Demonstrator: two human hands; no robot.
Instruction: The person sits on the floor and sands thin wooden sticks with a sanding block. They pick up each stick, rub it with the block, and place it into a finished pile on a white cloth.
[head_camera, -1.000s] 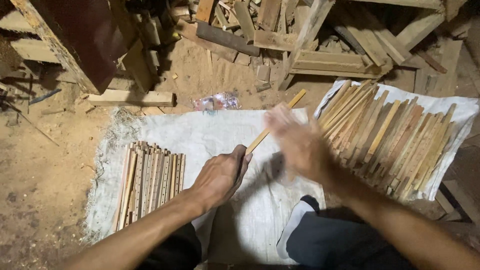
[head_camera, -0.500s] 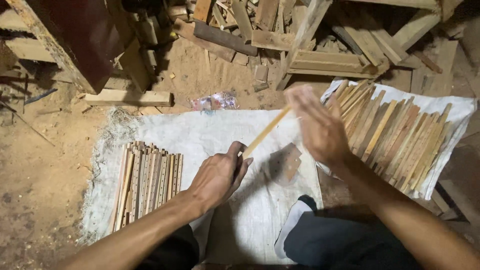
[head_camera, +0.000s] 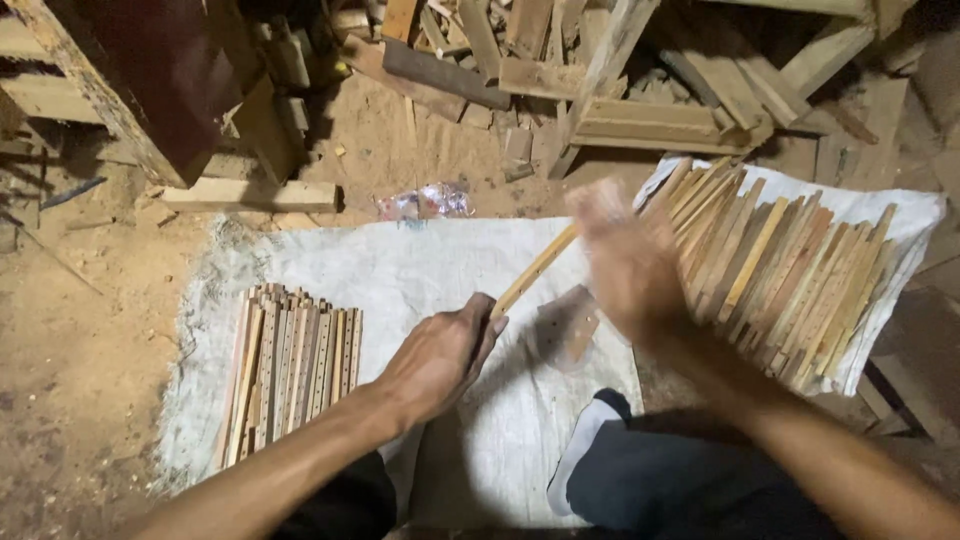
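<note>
1. While the left hand (head_camera: 440, 355) sits mid-frame, closed around the near end of a thin pale wooden slat (head_camera: 533, 271), that slat angles up-right over the white woven sack cloth (head_camera: 420, 270).
2. Right hand (head_camera: 625, 262) is motion-blurred right of centre, at the slat's far end; can't tell how open it is or whether it grips anything.
3. A blurred flat brownish piece (head_camera: 565, 325) shows just below the slat; its kind is unclear.
4. Judgement: keep the left grip firm and low on the slat so strokes along it don't flex it.
5. Left of frame: a neat stack of pale perforated wooden strips (head_camera: 290, 365), edges aligned, rows of small holes.
6. Right of frame: a loose fan of plain rough-sawn slats (head_camera: 790, 265) on a second white cloth (head_camera: 905, 212).
7. Top: scrap timber offcuts (head_camera: 640, 120) on sawdusty dirt floor (head_camera: 70, 330).
</note>
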